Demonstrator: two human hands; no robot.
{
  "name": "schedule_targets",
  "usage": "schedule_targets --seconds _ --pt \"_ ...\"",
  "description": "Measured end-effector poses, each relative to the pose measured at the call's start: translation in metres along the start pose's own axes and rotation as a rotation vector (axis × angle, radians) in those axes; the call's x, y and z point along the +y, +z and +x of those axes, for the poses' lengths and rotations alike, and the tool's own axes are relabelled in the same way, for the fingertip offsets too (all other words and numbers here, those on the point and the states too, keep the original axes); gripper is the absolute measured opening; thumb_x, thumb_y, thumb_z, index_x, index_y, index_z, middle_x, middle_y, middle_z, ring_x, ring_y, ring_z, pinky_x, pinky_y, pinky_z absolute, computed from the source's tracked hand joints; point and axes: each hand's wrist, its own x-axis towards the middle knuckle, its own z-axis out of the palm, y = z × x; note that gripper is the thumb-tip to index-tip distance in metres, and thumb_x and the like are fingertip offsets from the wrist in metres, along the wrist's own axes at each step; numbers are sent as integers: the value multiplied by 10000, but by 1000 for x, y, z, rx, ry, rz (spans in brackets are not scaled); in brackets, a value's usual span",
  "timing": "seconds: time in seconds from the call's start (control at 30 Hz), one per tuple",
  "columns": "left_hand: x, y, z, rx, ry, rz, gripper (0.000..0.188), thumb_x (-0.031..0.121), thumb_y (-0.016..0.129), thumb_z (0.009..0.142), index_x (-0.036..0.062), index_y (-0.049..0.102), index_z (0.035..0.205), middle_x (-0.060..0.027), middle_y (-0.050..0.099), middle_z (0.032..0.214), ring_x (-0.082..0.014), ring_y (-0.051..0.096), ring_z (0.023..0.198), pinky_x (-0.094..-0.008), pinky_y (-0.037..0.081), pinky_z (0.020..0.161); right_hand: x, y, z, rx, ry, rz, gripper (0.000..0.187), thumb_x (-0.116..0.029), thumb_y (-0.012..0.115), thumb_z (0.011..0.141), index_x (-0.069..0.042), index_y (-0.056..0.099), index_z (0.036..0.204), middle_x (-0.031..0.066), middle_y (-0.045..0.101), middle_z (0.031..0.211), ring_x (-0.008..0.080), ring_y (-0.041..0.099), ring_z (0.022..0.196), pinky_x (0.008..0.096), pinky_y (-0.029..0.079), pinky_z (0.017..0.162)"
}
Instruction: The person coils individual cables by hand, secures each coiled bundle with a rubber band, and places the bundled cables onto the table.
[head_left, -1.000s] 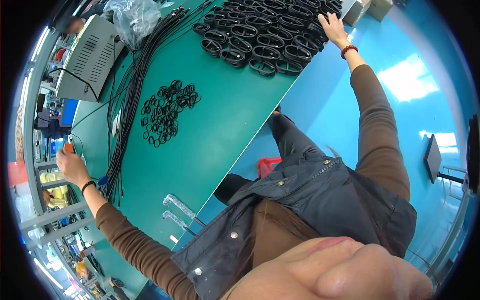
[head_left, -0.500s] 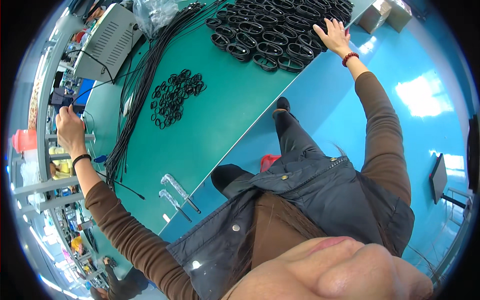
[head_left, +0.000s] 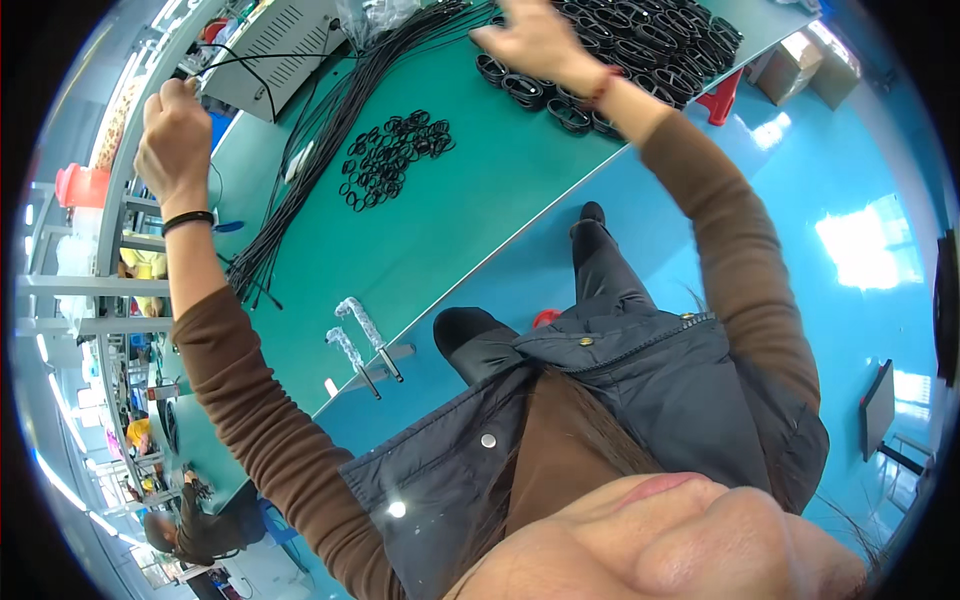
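Pinching what looked like a thin black cable (head_left: 238,60), the left hand (head_left: 175,140) was curled nearly closed; the cable crossed before the grey box (head_left: 235,88). The blurred right hand (head_left: 545,45) spread partly open above coiled cables (head_left: 655,55), its hold unclear. The cable seemed light, flexible, best gripped near its end.

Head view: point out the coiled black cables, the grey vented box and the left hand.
Coiled black cables (head_left: 648,52): head view, middle of the pile.
Grey vented box (head_left: 275,62): head view, its slotted panel.
Left hand (head_left: 175,138): head view, middle of the hand.
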Motion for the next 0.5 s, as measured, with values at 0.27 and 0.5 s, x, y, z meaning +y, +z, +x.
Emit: schedule_targets --seconds 0.27,0.5 --pt "65 -63 -65 65 130 -156 193 264 574 873 118 503 768 -58 517 700 -271 564 550 -363 462 454 -77 182 76 -86 29 199 528 -458 522 856 -40 570 1175 256 536 1195 383 502 1129 414 401 965" --pt "20 -87 -205 -140 -399 -575 140 191 562 902 55 579 871 -68 549 618 -206 574 540 -291 417 459 -201 183 178 66 -493 404 218 -191 486 819 -34 576 698 229 592 754 411 566 763 466 448 658"
